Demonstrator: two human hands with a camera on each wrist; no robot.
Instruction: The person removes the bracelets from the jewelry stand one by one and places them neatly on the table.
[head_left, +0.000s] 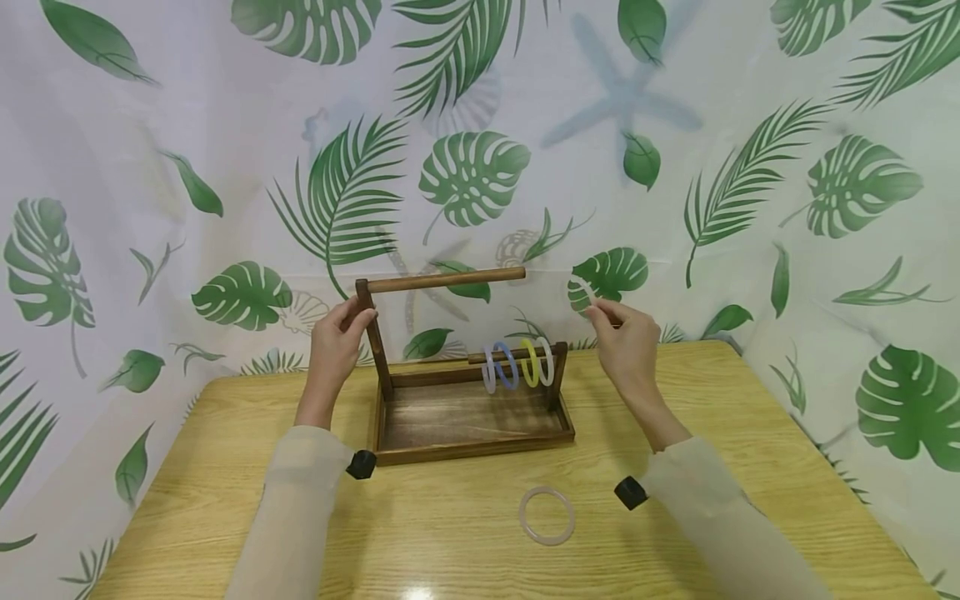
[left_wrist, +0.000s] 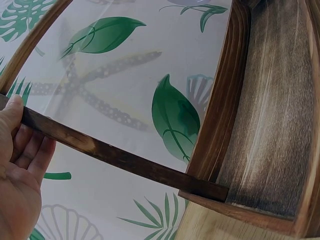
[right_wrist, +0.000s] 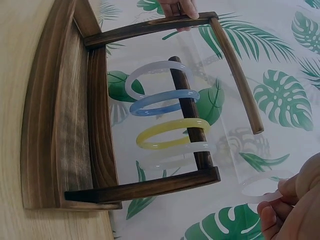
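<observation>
Lower frame is filled by the tabletop (head_left: pixel 442 533); wooden rack (head_left: pixel 472 451) is placed centre, its upper bar (head_left: pixel 450 280) supported by the tall left post (head_left: pixel 378 350) and left free at the right end. Hands are well apart: tall post is gripped by the left hand (head_left: pixel 335 340), centre left, presumably for steadying; clear ring (right_wrist: pixel 257 200) is pinched at its edge by the right hand (head_left: pixel 628 342), right of centre, likely so its opening stays unblocked. Blue ring (right_wrist: pixel 155 113), yellow ring (right_wrist: pixel 155 147) and two pale rings (right_wrist: pixel 157 62) are carried by the lower bar (right_wrist: pixel 187 107). Pinkish ring (head_left: pixel 547 541) is laid flat, lower centre-right.
</observation>
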